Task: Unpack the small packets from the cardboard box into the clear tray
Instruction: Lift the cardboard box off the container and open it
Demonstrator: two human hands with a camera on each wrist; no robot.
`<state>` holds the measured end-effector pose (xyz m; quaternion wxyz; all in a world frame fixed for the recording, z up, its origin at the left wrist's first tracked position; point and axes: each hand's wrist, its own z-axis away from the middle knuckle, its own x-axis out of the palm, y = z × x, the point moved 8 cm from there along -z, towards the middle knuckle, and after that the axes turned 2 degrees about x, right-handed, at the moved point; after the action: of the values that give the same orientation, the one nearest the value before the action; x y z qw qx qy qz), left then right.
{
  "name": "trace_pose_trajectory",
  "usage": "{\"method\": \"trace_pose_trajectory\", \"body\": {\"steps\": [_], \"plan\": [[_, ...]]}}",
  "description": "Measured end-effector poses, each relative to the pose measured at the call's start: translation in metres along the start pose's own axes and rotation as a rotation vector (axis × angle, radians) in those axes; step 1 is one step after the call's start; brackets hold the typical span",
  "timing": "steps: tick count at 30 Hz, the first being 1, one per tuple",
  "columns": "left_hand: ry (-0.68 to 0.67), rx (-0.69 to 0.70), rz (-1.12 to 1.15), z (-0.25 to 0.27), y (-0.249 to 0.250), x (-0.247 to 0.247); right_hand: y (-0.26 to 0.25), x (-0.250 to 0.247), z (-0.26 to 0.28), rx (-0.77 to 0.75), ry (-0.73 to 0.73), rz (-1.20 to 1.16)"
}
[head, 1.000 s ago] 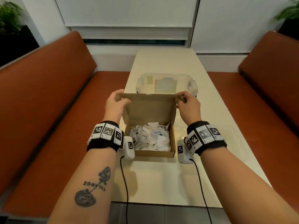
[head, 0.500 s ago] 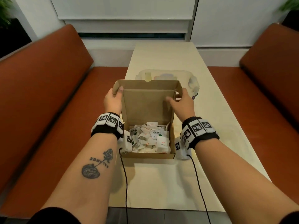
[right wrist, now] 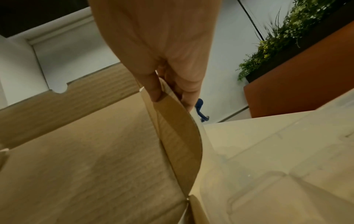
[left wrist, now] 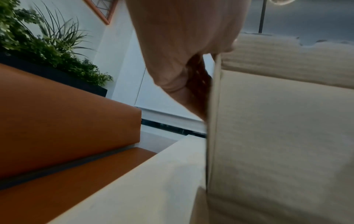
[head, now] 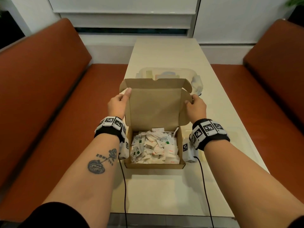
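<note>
upright, cardboard box (head: 154, 164) lid (head: 154, 106), both hands pinching its side flaps

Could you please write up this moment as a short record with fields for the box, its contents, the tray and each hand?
box: cardboard box on the table, lid raised upright
contents: small packets piled inside, none taken out yet
tray: clear tray behind the lid, partly hidden
left hand: pinches the lid's left flap
right hand: pinches the lid's right flap
</note>
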<state>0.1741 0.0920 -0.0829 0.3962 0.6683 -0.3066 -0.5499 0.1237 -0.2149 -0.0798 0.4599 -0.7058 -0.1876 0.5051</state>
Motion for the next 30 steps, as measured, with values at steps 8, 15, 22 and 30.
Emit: {"method": "trace_pose_trajectory", "body": {"steps": [8,15,22,30], "plan": [[0.076,-0.068,0.244,0.005,-0.035,-0.004,0.013,0.003,-0.005,0.078,0.002,-0.11],[0.089,-0.204,0.269,-0.008,-0.053,-0.002,0.015,0.009,-0.008,0.134,-0.011,-0.146],[0.077,-0.185,0.257,-0.013,-0.049,-0.001,0.014,0.012,-0.007,0.127,-0.039,-0.152],[0.019,-0.09,0.093,-0.009,-0.036,-0.004,0.014,0.011,0.0,0.097,-0.036,-0.079]]}}
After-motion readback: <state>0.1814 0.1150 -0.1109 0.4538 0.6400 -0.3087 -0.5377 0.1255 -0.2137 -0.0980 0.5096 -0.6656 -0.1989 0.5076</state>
